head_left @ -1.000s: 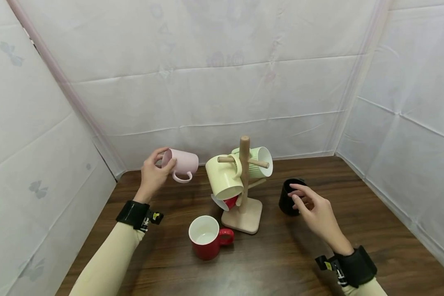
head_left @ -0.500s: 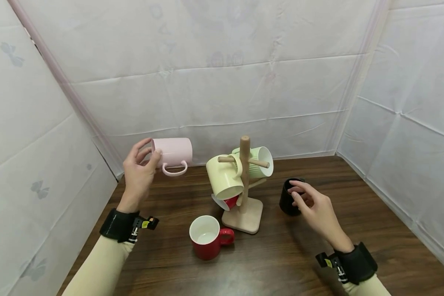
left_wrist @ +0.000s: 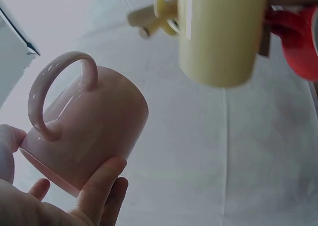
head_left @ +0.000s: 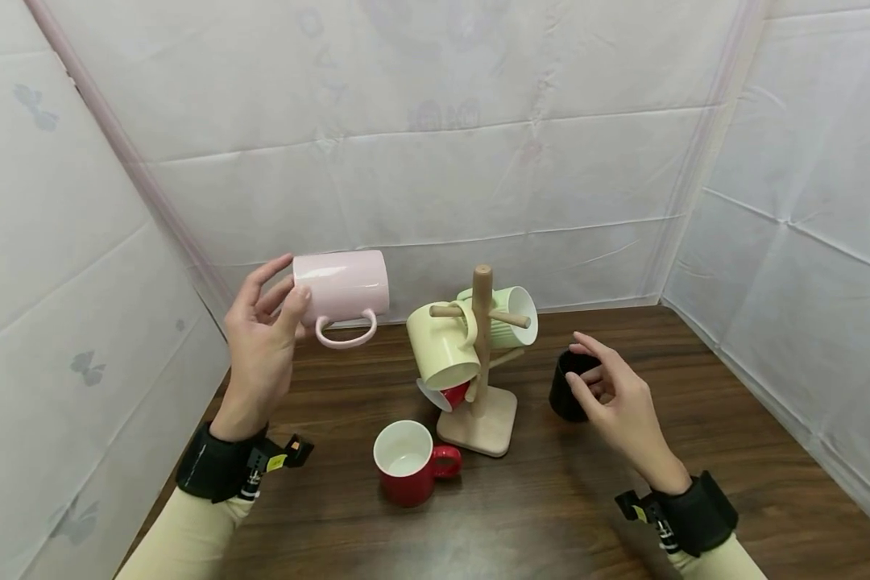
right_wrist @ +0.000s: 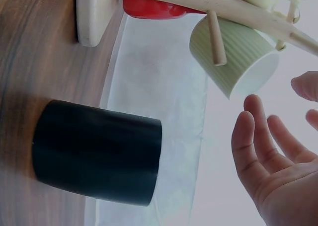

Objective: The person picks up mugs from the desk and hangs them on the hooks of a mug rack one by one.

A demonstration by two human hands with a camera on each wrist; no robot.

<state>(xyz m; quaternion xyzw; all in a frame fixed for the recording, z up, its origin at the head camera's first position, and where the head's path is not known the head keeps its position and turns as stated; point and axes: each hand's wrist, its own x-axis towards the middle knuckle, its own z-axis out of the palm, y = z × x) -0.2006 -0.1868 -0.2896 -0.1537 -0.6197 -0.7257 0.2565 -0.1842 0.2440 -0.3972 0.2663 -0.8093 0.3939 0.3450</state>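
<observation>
My left hand grips a pink mug near its rim, above the table at the left. The mug lies on its side in the air, its handle hanging down and its base facing right. In the left wrist view, fingers and thumb wrap the rim end of the pink mug. My right hand hovers with loosely bent fingers by a black mug that stands upright on the table. The right wrist view shows a gap between the hand and the black mug.
A wooden mug tree stands mid-table. A yellow mug, a green ribbed mug and a red mug hang on it. Another red mug stands upright in front. White sheeting encloses the table.
The pink mug in my left hand has been raised and drawn nearer, and its handle has levelled out. My right hand has hardly moved, its fingers opening slightly.
</observation>
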